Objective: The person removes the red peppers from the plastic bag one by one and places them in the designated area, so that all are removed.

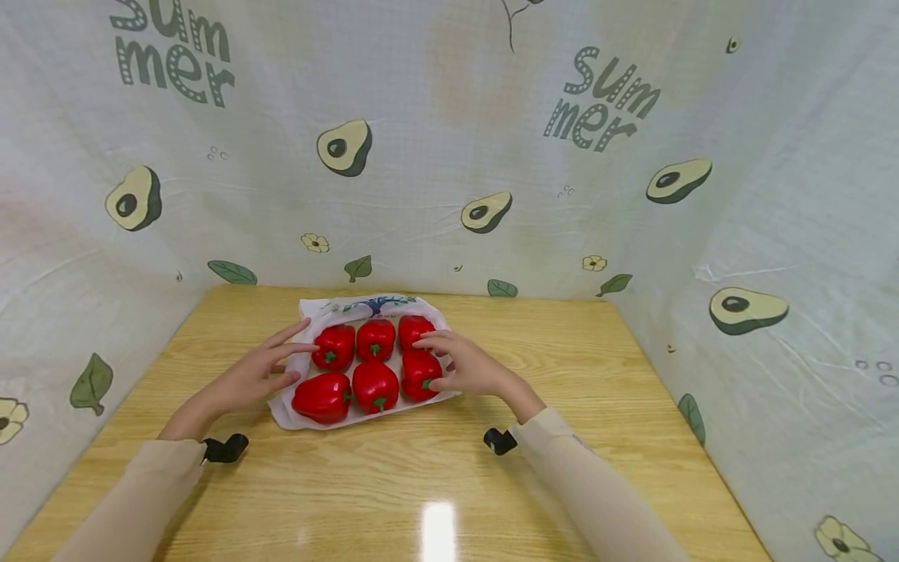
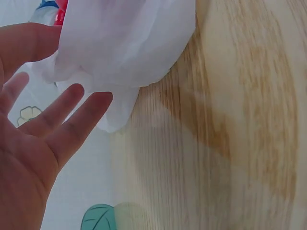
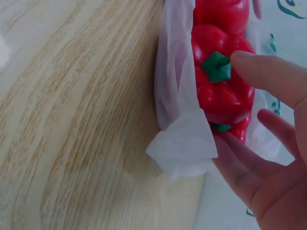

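Several glossy red bell peppers (image 1: 375, 385) with green stems lie in two rows inside a white, thin-walled bag (image 1: 288, 411). A blue and green plant print shows on its far side. My left hand (image 1: 254, 376) is at the bag's left edge, fingers spread, with the index fingertip right at the back left pepper. In the left wrist view, a white bag wall (image 2: 124, 43) stands beside those fingers. Over the right end, my right hand (image 1: 469, 365) has its thumb at the stem of the front right pepper (image 3: 223, 91). Its other fingers reach over the pepper behind and the bag's edge.
The bag sits on a light wooden table (image 1: 393, 484), toward the back and left of centre. A white cloth (image 1: 421, 140) printed with avocados and leaves rises behind the table and along both sides. Small black devices (image 1: 226, 449) are worn at both wrists.
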{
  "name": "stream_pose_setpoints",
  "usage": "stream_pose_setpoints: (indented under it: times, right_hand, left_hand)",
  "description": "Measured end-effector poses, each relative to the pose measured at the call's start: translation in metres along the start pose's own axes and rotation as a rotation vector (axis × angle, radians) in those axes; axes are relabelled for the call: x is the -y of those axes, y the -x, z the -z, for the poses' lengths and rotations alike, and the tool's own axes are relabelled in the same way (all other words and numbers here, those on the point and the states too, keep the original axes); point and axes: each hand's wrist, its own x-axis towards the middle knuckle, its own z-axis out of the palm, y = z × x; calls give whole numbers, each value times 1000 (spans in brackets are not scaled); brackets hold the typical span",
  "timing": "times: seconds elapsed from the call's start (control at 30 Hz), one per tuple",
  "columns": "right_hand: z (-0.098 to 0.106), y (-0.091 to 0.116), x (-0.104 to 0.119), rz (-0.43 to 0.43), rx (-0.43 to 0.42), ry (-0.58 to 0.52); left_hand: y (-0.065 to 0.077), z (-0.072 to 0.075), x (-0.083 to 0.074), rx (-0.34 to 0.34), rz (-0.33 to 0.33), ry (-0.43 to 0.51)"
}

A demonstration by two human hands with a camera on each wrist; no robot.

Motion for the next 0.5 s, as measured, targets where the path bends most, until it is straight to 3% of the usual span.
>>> stream_pose_setpoints:
  times: [0.5]
  right_hand:
    - [-7, -3, -2, -30, 127, 50]
  left_hand:
    - [-2, -4, 2, 22, -16, -24]
